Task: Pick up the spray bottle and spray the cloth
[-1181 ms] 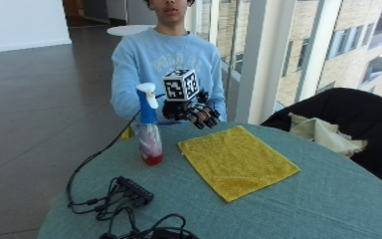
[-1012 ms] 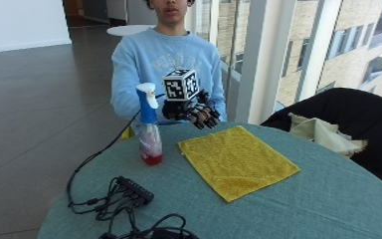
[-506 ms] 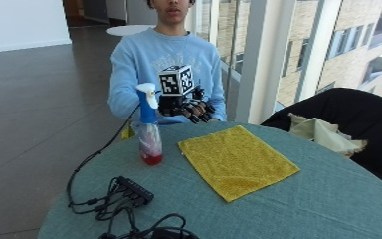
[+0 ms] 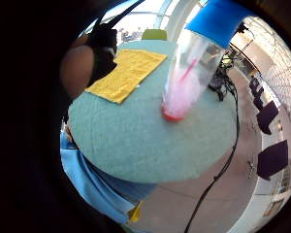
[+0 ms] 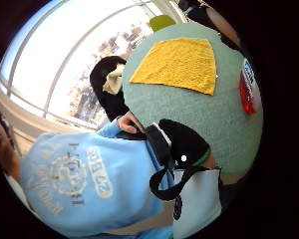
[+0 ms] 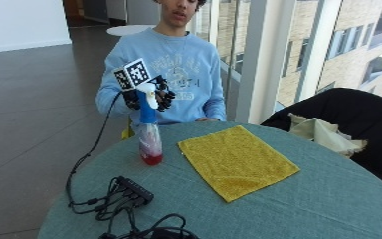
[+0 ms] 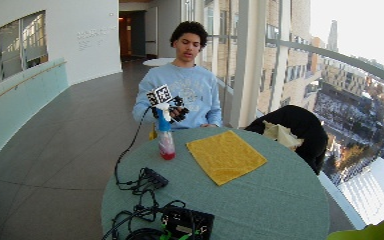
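A clear spray bottle (image 6: 149, 137) with red liquid, a blue neck and a white trigger head stands on the round teal table (image 6: 310, 209), left of a flat yellow cloth (image 6: 237, 159). My gloved right hand (image 6: 164, 96) hovers just behind the bottle's head, fingers spread to either side, nothing gripped. In the little finger side palm view the bottle (image 4: 186, 82) looms close, with the cloth (image 4: 126, 73) beyond and a gloved finger (image 4: 104, 46) at the edge. From the thumb side, my thumb (image 5: 187, 142) is apart from the bottle (image 5: 247, 89), and the cloth (image 5: 179, 64) shows. Wide view: bottle (image 7: 166, 142), cloth (image 7: 225, 155), hand (image 7: 177, 110).
A black power strip with tangled cables (image 6: 135, 189) lies at the table's near left. A black chair with a cream cloth (image 6: 330, 132) stands at the far right. The person's bare left hand (image 6: 207, 119) rests at the table's far edge.
My gloved hand has moved left and up from beside the bottle to just behind its trigger head. Bottle and cloth have stayed put.
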